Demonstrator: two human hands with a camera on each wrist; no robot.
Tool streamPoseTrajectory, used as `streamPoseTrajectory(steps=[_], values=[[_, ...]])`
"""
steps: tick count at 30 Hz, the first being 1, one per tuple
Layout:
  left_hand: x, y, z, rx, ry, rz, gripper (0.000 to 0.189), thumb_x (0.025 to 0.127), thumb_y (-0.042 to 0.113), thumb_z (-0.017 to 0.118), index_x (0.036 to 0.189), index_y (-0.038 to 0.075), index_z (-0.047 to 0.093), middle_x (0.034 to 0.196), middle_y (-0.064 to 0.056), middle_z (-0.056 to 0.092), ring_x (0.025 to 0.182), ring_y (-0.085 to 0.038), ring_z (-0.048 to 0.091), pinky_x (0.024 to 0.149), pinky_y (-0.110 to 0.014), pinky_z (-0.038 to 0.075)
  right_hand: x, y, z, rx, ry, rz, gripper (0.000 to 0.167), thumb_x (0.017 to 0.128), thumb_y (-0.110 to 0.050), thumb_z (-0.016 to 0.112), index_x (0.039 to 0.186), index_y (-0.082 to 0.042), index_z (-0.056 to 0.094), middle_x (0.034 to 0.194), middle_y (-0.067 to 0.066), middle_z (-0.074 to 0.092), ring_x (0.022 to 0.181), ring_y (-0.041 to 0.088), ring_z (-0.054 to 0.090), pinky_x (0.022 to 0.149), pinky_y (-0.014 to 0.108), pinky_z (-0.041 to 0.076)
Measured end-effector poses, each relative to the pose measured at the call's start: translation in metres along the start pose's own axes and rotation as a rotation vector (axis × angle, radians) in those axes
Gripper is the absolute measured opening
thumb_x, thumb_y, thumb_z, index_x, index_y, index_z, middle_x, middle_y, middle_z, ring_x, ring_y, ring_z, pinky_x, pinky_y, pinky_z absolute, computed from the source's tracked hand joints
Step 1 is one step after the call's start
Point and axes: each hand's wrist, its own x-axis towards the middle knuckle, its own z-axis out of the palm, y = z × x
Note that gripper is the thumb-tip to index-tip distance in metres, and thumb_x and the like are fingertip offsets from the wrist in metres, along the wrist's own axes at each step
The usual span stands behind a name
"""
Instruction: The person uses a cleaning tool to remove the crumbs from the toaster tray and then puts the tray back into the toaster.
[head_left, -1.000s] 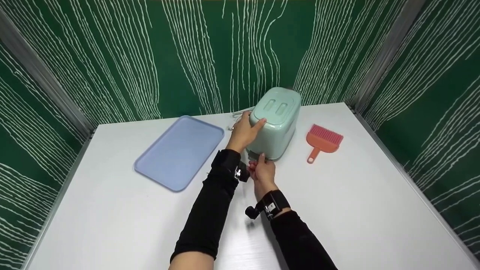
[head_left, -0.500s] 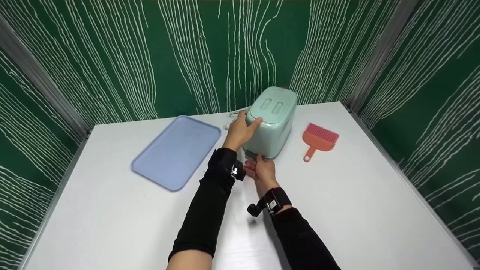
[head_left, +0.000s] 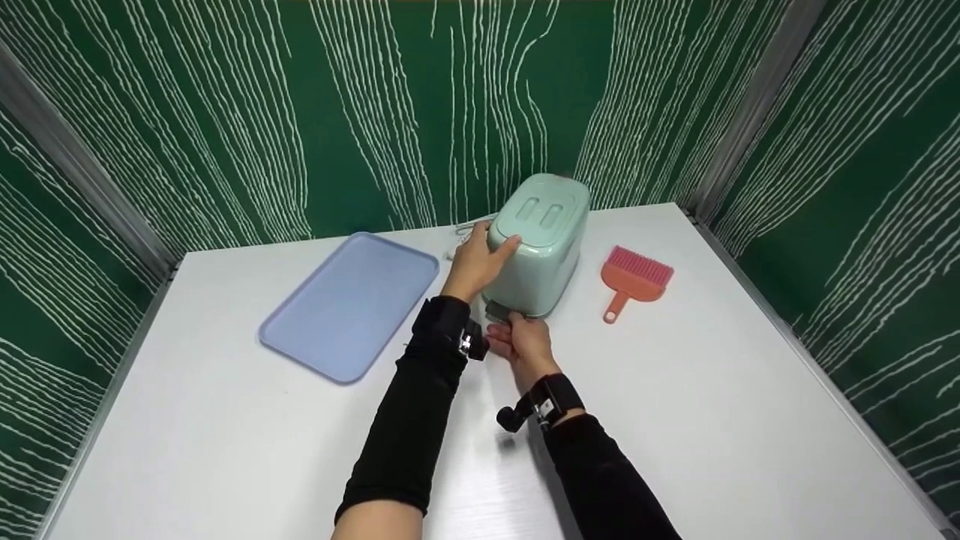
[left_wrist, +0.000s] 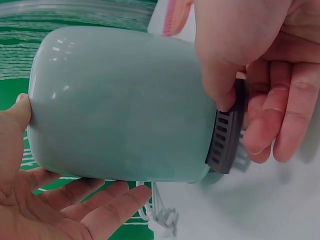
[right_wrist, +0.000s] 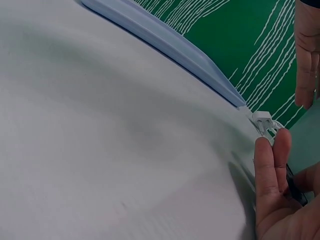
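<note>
A mint-green toaster (head_left: 534, 262) with a covered top stands on the table near the back wall. My left hand (head_left: 476, 262) holds its near left corner, thumb over the top edge and fingers along the side. At the toaster's base, a dark grey slotted crumb tray (left_wrist: 226, 137) sticks out at the near end. My right hand (head_left: 531, 341) pinches this tray; in the left wrist view the thumb presses on its upper face, while the other fingers extend beyond it. The right wrist view shows only part of the right hand (right_wrist: 285, 200) and a sliver of the toaster.
A blue tray (head_left: 349, 307) lies on the white table (head_left: 300, 457) to the left. An orange hand brush (head_left: 634, 279) with pink bristles lies to the right. The white cord and plug (left_wrist: 164, 220) rest behind the toaster, beside my left hand. Green walls stand around the table.
The right hand has shifted slightly toward me, and the crumb tray shows a little more at the toaster's base. The left hand keeps its hold. The whole head view has drifted slightly.
</note>
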Motion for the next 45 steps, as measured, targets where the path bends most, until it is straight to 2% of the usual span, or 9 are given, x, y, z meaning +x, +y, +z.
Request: streamPoseTrajectory(steps=[5, 7, 17, 27, 36, 45], values=[[-0.0001, -0.0013, 0.0003, 0.002, -0.002, -0.002, 0.067, 0.109, 0.051, 0.059, 0.16, 0.012, 0.041, 0.164, -0.017, 0.051, 0.152, -0.033, 0.05, 0.124, -0.049, 0.042, -0.0004, 0.0014, 0.0013, -0.001, 0.015, -0.008, 0.036, 0.112, -0.009, 0.043, 0.135, 0.011, 0.063, 0.068, 0.005, 0.069, 0.058, 0.012, 0.069, 0.057, 0.029, 0.062], [0.0002, -0.0012, 0.0005, 0.007, -0.003, -0.004, 0.067, 0.108, 0.051, 0.059, 0.16, 0.012, 0.041, 0.164, -0.017, 0.051, 0.152, -0.033, 0.05, 0.124, -0.049, 0.042, -0.0002, 0.0018, 0.0015, 0.005, 0.018, -0.014, 0.036, 0.112, -0.008, 0.043, 0.135, 0.012, 0.062, 0.067, 0.005, 0.068, 0.058, 0.012, 0.069, 0.056, 0.029, 0.062], [0.0008, 0.0016, -0.0009, -0.009, -0.007, -0.027, 0.068, 0.109, 0.051, 0.059, 0.161, 0.011, 0.04, 0.165, -0.017, 0.049, 0.152, -0.033, 0.049, 0.125, -0.049, 0.041, 0.0006, -0.0017, -0.0007, 0.014, 0.044, 0.022, 0.032, 0.111, -0.008, 0.048, 0.133, 0.01, 0.062, 0.071, 0.004, 0.073, 0.062, 0.012, 0.073, 0.059, 0.029, 0.063], [0.0024, -0.0002, -0.0005, -0.018, -0.011, -0.034, 0.07, 0.108, 0.052, 0.059, 0.162, 0.013, 0.039, 0.167, -0.017, 0.048, 0.154, -0.033, 0.048, 0.127, -0.05, 0.039, 0.0005, -0.0023, -0.0019, 0.01, 0.016, 0.036, 0.031, 0.11, -0.009, 0.046, 0.131, 0.009, 0.06, 0.073, 0.007, 0.073, 0.059, 0.013, 0.071, 0.058, 0.028, 0.063], [-0.0002, -0.0024, -0.0022, -0.011, -0.013, 0.006, 0.069, 0.109, 0.051, 0.059, 0.161, 0.011, 0.039, 0.165, -0.018, 0.049, 0.152, -0.034, 0.05, 0.124, -0.05, 0.042, 0.0014, -0.0032, -0.0051, 0.0, 0.027, 0.054, 0.033, 0.109, -0.008, 0.048, 0.134, 0.01, 0.061, 0.073, 0.005, 0.076, 0.061, 0.011, 0.074, 0.06, 0.026, 0.063], [-0.0003, -0.0008, -0.0034, -0.011, -0.025, -0.002, 0.07, 0.109, 0.051, 0.059, 0.162, 0.01, 0.039, 0.165, -0.017, 0.049, 0.152, -0.034, 0.05, 0.124, -0.05, 0.042, -0.0002, -0.0033, -0.0048, -0.023, 0.02, 0.051, 0.029, 0.104, -0.005, 0.053, 0.129, 0.008, 0.062, 0.086, 0.009, 0.077, 0.064, 0.012, 0.073, 0.062, 0.027, 0.064]])
